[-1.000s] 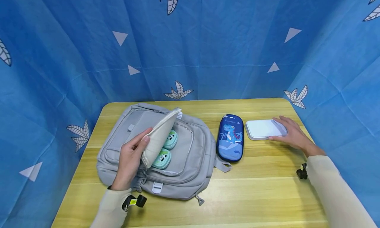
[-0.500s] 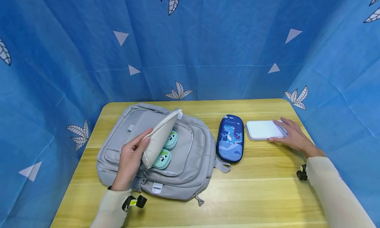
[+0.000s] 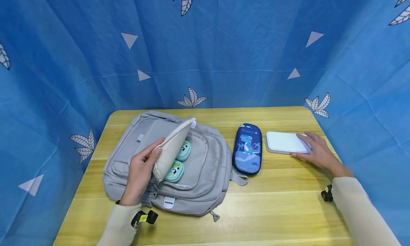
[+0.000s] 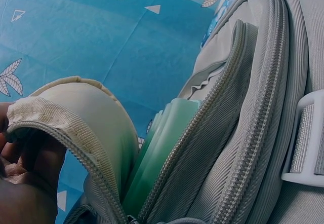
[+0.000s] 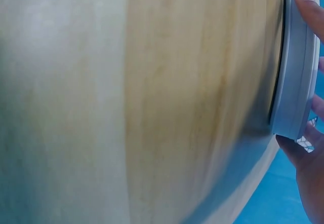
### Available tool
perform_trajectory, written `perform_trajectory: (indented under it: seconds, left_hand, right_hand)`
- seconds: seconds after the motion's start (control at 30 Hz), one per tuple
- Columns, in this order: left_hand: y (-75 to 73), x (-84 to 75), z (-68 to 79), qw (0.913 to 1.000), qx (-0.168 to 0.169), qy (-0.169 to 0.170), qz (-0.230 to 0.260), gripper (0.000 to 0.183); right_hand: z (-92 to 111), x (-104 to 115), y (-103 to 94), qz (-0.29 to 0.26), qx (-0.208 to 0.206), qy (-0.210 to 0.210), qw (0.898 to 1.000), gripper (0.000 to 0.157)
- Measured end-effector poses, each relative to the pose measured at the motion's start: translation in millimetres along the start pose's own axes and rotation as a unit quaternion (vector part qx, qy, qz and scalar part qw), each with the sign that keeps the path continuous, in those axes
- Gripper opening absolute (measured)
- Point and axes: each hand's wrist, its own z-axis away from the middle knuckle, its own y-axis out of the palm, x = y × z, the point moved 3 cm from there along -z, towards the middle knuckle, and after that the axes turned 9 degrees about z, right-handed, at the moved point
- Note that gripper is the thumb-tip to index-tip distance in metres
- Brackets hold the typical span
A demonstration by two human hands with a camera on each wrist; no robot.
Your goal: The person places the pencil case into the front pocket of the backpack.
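A grey backpack (image 3: 211,160) lies on the table with its front pocket unzipped. My left hand (image 3: 142,169) pinches the edge of the pocket flap (image 3: 174,144) between thumb and fingers and holds it up, its cream lining showing. In the pocket sit two mint-green panda cases (image 3: 183,151), partly behind the flap; one green case (image 4: 164,153) shows between the zipper edges in the left wrist view. At the right, my right hand (image 3: 317,151) grips the right end of a flat white tin (image 3: 285,142), its thumb on the near side. In the right wrist view the tin's side (image 5: 293,67) shows above the wood.
A dark blue dinosaur pencil case (image 3: 247,148) lies between the backpack and the tin, over a grey strap (image 3: 239,178). The wooden table (image 3: 272,210) ends at a blue patterned curtain (image 3: 217,53) behind and at both sides.
My right hand has shifted slightly towards me, and the white tin's right end has swung the same way. The left hand still holds the flap in the same place.
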Motion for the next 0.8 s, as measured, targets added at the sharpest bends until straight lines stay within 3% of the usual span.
perform_trajectory:
  seconds: [0.27,0.5,0.8]
  left_hand:
    - [0.2,0.5,0.2,1.0000,0.004,-0.004,0.006,0.038]
    - [1.0,0.2,0.2,0.9999,0.001,-0.005,0.012,0.038]
    - [0.4,-1.1,0.8,1.0000,-0.002,-0.006,0.006,0.038]
  right_hand:
    - [6.6,2.7,-1.8,-0.022,-0.006,0.000,1.000,0.097]
    - [5.9,-3.9,-0.1,-0.038,0.019,0.017,0.999,0.103]
    - [5.6,-6.3,-0.2,-0.054,0.030,0.009,0.998,0.106]
